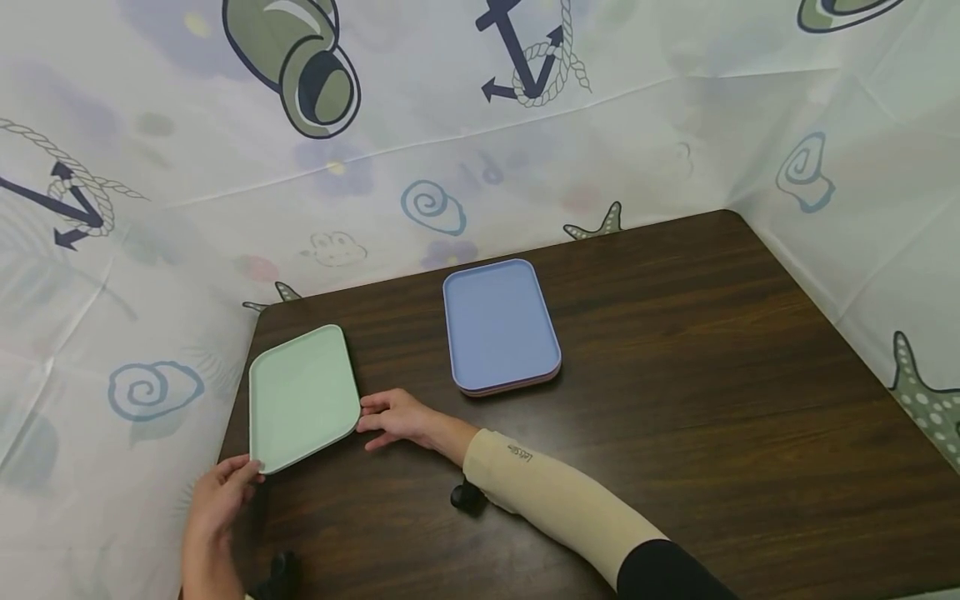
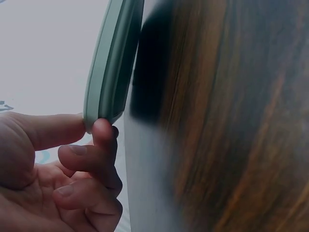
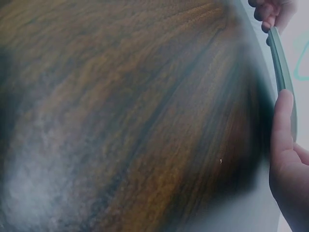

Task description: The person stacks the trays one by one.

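A pale green rectangular tray [image 1: 303, 400] is raised a little above the left end of the table, and its shadow falls on the wood. My left hand [image 1: 220, 500] pinches the near left corner, thumb on top and index finger beneath, as the left wrist view shows. At the near right corner, my right hand [image 1: 397, 417] grips the rim. One finger [image 3: 284, 121] lies along the tray's underside in the right wrist view, while the rest of that hand is partly cut off. Both hands support the same tray [image 2: 108, 63].
A blue tray [image 1: 501, 325] tops a neat stack near the table's far edge, with a pinkish rim showing below it. Dark wood-grain table [image 1: 712, 400] extends to the right. Printed white cloth [image 1: 420, 108] hangs close along the back and sides.
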The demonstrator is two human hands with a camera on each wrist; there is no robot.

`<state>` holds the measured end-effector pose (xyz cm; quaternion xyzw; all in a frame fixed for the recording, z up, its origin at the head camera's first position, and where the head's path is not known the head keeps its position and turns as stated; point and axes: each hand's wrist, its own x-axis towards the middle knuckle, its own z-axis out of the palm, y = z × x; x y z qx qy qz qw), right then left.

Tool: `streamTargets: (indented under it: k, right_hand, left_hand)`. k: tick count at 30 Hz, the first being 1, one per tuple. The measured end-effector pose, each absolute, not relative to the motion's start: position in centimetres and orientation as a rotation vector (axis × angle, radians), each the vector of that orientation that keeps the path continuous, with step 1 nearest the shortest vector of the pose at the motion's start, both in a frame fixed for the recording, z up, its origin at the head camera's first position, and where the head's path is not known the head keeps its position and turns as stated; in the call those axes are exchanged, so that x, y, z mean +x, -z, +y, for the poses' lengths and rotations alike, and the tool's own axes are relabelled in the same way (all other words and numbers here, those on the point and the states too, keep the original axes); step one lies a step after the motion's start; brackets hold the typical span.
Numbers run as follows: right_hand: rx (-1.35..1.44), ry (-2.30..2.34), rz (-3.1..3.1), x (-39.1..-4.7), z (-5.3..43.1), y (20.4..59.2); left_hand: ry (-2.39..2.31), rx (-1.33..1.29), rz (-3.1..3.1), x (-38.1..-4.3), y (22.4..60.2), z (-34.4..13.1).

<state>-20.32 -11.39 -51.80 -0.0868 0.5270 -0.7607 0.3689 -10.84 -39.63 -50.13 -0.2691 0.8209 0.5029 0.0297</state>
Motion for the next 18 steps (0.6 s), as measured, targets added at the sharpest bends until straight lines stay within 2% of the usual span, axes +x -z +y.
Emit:
streamTargets:
  k: [18]
  right_hand:
    - [-0.312, 1.901, 1.407, -21.0, -10.5, 51.5]
  left_hand:
    - [-1.807, -0.883, 2.479, -9.7, 50.2, -38.2]
